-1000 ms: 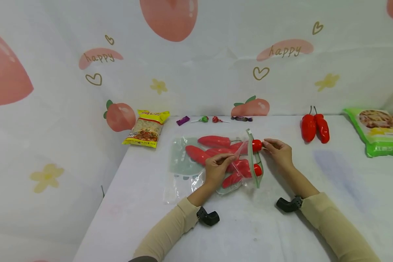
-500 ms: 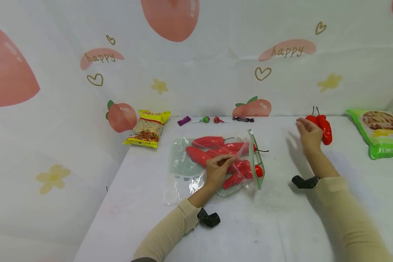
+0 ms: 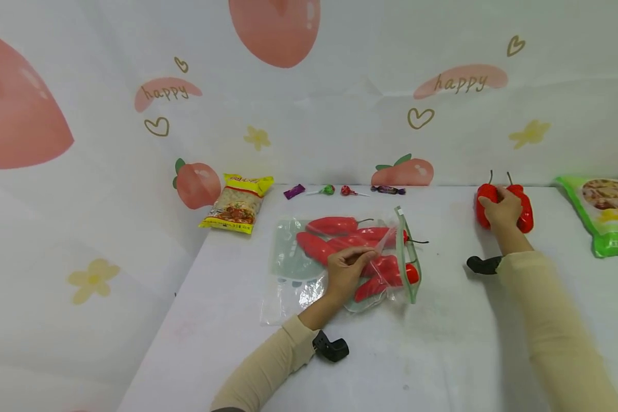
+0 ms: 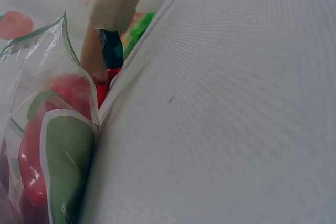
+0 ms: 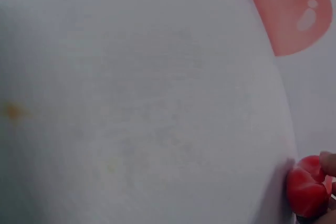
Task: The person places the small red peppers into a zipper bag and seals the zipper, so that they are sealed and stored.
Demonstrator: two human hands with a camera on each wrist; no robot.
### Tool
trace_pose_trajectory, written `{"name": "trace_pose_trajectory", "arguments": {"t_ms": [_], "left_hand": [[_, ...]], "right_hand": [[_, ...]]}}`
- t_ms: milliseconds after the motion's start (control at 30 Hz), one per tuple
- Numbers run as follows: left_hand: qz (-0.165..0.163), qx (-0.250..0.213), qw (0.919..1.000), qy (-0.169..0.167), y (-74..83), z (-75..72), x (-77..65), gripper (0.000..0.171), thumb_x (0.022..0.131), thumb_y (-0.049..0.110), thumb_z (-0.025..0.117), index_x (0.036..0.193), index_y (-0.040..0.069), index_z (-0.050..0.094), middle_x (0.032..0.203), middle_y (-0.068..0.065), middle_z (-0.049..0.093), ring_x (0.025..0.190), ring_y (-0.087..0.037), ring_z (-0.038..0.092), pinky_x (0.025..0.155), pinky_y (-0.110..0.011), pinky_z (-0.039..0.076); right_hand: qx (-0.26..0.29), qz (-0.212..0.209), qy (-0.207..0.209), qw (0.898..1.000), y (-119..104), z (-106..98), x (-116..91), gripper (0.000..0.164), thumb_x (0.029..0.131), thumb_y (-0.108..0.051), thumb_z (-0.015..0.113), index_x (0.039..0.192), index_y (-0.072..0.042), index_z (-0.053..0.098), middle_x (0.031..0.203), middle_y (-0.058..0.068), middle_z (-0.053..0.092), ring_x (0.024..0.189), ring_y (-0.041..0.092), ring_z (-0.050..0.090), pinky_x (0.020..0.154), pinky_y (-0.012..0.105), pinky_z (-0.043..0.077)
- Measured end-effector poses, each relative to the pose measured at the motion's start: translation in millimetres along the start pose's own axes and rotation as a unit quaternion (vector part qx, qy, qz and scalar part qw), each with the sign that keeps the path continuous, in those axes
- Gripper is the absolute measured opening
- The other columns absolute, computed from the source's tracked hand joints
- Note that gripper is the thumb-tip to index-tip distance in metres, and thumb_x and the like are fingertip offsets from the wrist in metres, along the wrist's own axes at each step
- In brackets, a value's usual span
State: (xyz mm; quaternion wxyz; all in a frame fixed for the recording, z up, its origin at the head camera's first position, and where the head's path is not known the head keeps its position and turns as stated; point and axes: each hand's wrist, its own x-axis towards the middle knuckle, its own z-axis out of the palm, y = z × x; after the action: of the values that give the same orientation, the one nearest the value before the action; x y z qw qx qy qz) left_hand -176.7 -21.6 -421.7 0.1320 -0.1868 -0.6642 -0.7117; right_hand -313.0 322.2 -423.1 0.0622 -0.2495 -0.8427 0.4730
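A clear zip bag [image 3: 401, 246] with a green edge lies mid-table, its mouth facing right. Several red chili peppers [image 3: 332, 225] are inside, and one dark stem pokes out past the opening. My left hand [image 3: 346, 274] pinches the bag's upper film near the mouth; the left wrist view shows the bag [image 4: 68, 166] but not the fingers. At the back right, my right hand [image 3: 506, 210] grips the left one of two red peppers, its thumb and fingers around the body. That pepper [image 5: 307, 192] also appears at the right wrist view's corner. The other pepper [image 3: 526, 216] lies beside it.
A yellow snack packet [image 3: 237, 203] stands at the back left. Along the back edge lie a purple candy [image 3: 294, 191], two lollipops [image 3: 328, 189] and a dark wrapped candy [image 3: 388, 189]. A green food bag [image 3: 605, 214] is at the far right, before a printed cloth wall.
My right hand has left the pepper at the bag's mouth, moved right and back, and taken hold of one of the two loose peppers. The left hand still holds the bag.
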Motion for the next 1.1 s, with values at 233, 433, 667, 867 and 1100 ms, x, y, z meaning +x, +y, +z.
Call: {"name": "trace_pose_trajectory", "arguments": {"t_ms": [233, 433, 667, 867, 1100], "left_hand": [[0.001, 0.0, 1.0, 0.001, 0.3, 0.3, -0.5, 0.015, 0.081, 0.0, 0.065, 0.091, -0.011, 0.067, 0.088, -0.027, 0.068, 0.082, -0.022, 0.069, 0.075, -0.027, 0.056], [-0.006, -0.001, 1.0, 0.003, -1.1, 0.6, -0.2, 0.015, 0.081, 0.001, 0.066, 0.091, -0.011, 0.067, 0.087, -0.027, 0.068, 0.082, -0.026, 0.068, 0.073, -0.024, 0.055], [-0.018, 0.001, 0.9998, 0.007, -4.1, -0.4, -0.3, 0.017, 0.081, 0.004, 0.066, 0.092, -0.009, 0.068, 0.088, -0.026, 0.068, 0.081, -0.017, 0.069, 0.073, -0.023, 0.055], [-0.027, 0.001, 0.9996, 0.006, 0.8, -1.3, 0.4, 0.017, 0.081, 0.003, 0.066, 0.092, -0.009, 0.068, 0.089, -0.026, 0.068, 0.081, -0.007, 0.068, 0.072, -0.022, 0.055], [-0.015, -0.002, 0.9999, 0.008, 0.0, -0.8, 0.8, 0.016, 0.08, 0.002, 0.066, 0.092, -0.009, 0.068, 0.088, -0.026, 0.068, 0.081, -0.02, 0.069, 0.071, -0.022, 0.055]], "right_hand": [[0.008, 0.002, -0.024, 1.0, 2.7, 1.6, -9.3, 0.065, 0.094, -0.027, 0.04, 0.147, -0.012, 0.006, 0.153, 0.014, 0.011, 0.141, 0.033, 0.01, 0.114, 0.05, 0.016], [0.154, 0.044, -0.038, 0.986, -13.4, -7.4, -30.3, 0.065, 0.094, -0.032, 0.044, 0.148, -0.025, 0.007, 0.156, -0.002, 0.009, 0.143, 0.021, 0.008, 0.115, 0.041, 0.018], [0.368, 0.084, -0.087, 0.922, -34.3, -4.7, -76.1, 0.08, 0.089, -0.014, 0.058, 0.145, -0.039, 0.007, 0.155, -0.014, 0.003, 0.143, 0.011, -0.001, 0.116, 0.036, 0.014], [0.477, 0.098, -0.129, 0.864, -43.1, 13.6, -119.7, 0.08, 0.088, -0.004, 0.054, 0.145, -0.036, 0.008, 0.151, -0.014, 0.009, 0.13, 0.011, 0.021, 0.093, 0.023, 0.046], [0.539, 0.084, -0.142, 0.826, -41.7, 33.6, -138.2, 0.058, 0.094, -0.033, 0.047, 0.142, -0.031, 0.014, 0.133, -0.013, 0.03, 0.121, 0.006, 0.026, 0.106, 0.029, 0.032]]}}
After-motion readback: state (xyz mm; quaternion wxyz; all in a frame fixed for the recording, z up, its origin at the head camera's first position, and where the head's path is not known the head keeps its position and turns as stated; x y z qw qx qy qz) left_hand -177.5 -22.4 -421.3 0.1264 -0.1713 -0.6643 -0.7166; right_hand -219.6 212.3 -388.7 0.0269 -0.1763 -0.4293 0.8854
